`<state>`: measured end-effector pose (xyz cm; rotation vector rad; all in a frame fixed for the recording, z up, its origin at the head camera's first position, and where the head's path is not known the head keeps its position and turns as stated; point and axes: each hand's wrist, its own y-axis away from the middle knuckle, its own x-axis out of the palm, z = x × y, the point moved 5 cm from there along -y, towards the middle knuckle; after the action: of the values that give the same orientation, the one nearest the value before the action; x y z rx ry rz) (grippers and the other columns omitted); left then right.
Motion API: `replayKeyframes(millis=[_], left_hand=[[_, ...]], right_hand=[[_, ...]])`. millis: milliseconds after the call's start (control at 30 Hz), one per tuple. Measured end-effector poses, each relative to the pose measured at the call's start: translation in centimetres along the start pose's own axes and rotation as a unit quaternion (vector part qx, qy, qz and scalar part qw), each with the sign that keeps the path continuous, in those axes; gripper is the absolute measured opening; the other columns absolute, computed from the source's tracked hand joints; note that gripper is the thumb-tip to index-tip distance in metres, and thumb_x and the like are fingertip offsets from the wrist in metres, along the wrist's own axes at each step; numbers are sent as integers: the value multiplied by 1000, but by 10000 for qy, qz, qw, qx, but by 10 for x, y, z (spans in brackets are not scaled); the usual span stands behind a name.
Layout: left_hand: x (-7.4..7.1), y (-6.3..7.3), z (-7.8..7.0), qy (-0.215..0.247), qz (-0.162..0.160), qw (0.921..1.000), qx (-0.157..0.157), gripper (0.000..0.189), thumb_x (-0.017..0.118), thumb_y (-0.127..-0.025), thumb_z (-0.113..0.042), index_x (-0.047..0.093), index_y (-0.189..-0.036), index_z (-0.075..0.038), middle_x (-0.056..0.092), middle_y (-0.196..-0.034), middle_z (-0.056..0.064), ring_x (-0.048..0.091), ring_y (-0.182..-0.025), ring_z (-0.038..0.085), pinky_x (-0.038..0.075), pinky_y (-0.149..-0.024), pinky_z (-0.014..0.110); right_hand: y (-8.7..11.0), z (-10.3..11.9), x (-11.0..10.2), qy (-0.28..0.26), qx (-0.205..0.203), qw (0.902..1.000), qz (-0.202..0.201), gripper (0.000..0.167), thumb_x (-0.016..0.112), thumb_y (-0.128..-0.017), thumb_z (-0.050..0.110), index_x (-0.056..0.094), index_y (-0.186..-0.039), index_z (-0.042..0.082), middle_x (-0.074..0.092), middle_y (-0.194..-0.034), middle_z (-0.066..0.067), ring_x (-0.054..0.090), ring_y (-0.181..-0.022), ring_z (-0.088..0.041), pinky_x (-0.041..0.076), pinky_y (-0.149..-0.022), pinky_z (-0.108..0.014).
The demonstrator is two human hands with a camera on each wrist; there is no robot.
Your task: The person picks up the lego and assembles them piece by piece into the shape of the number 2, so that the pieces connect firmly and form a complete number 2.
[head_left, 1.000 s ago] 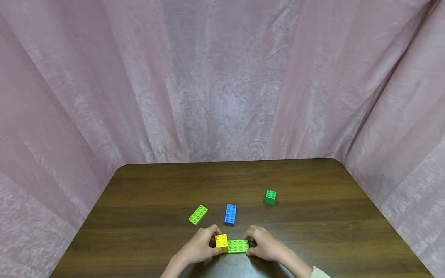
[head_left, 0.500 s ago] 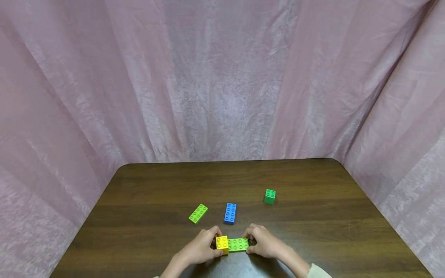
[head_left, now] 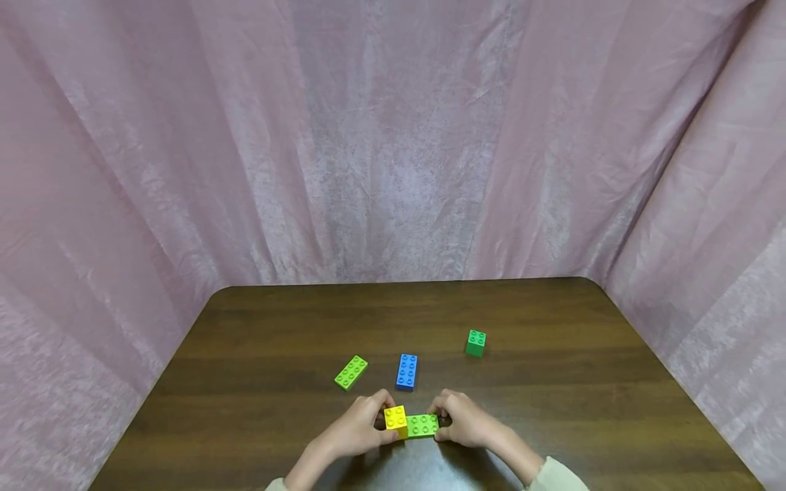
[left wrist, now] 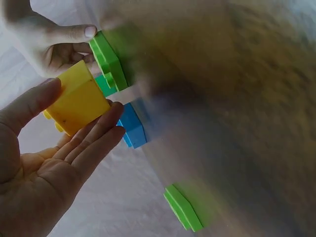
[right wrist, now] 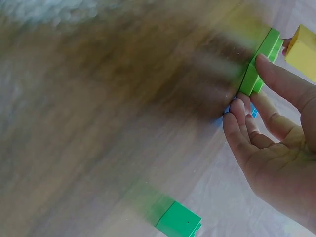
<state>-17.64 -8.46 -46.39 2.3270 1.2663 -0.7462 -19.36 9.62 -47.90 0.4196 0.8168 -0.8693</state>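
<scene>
My left hand [head_left: 361,426] pinches a yellow two-by-two toy brick [head_left: 396,421] between thumb and fingers. In the left wrist view the yellow brick [left wrist: 79,101] is held up off the table, with a gap to the light green flat brick [left wrist: 107,61]. From the head view it covers the left end of that light green flat brick [head_left: 424,425], which lies on the table, studs up. My right hand [head_left: 465,421] grips the flat brick's right end, thumb at the near side and fingers at the far side, as the right wrist view shows on the flat brick [right wrist: 260,61].
Beyond the hands lie a blue brick [head_left: 406,372] and, to its left, a second light green flat brick [head_left: 351,372] at a slant. A dark green brick [head_left: 475,343] stands farther back on the right. Pink curtains [head_left: 393,150] surround the brown table [head_left: 258,382].
The yellow brick has risen and shifted right in my left hand, from beside the flat brick to over its left end. My right hand keeps its grip. The head view has tilted down slightly.
</scene>
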Motion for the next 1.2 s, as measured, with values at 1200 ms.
replayKeyframes(millis=[1200], left_hand=[[7, -14, -5, -466, 25, 9989, 20, 28, 72, -81, -4, 53, -102, -4, 56, -79, -1, 45, -68, 5, 39, -59, 18]], right_hand=[[-1, -1, 0, 16, 152, 9998, 98, 25, 81, -72, 3, 70, -95, 1, 53, -79, -2, 44, -74, -10, 36, -64, -21]])
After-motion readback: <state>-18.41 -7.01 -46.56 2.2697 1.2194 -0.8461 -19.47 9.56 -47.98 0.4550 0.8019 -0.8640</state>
